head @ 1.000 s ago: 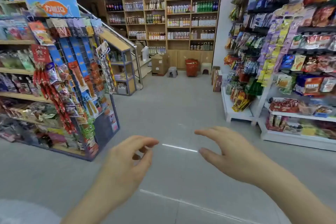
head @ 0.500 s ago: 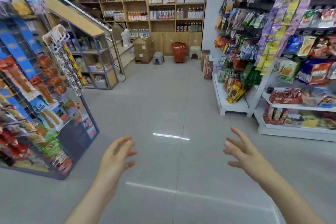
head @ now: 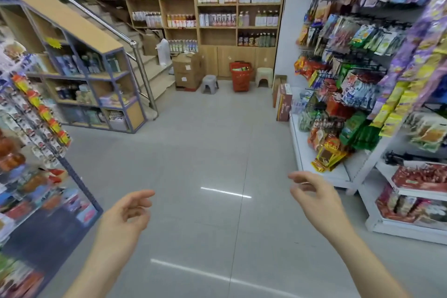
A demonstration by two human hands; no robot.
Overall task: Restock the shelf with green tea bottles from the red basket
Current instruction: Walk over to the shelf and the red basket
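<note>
The red basket (head: 240, 78) stands on the floor at the far end of the aisle, below the wooden drinks shelf (head: 217, 3); green-labelled bottles (head: 240, 69) show at its top. One cell of that shelf (head: 217, 37), just above the basket, holds nothing. My left hand (head: 123, 219) and my right hand (head: 314, 197) hover low in the foreground, far from the basket, both holding nothing with fingers loosely curled and apart.
A grey stool (head: 209, 83) and cardboard boxes (head: 187, 71) stand left of the basket, a pale stool (head: 264, 76) right of it. Snack racks (head: 362, 80) line the right side, a hanging display (head: 36, 140) and a staircase (head: 135, 55) the left. Grey tiled floor runs between.
The view has moved forward down the aisle, so the basket and drinks shelf appear nearer. Both hands have stayed out in front, holding nothing, with their fingers curling in a little.
</note>
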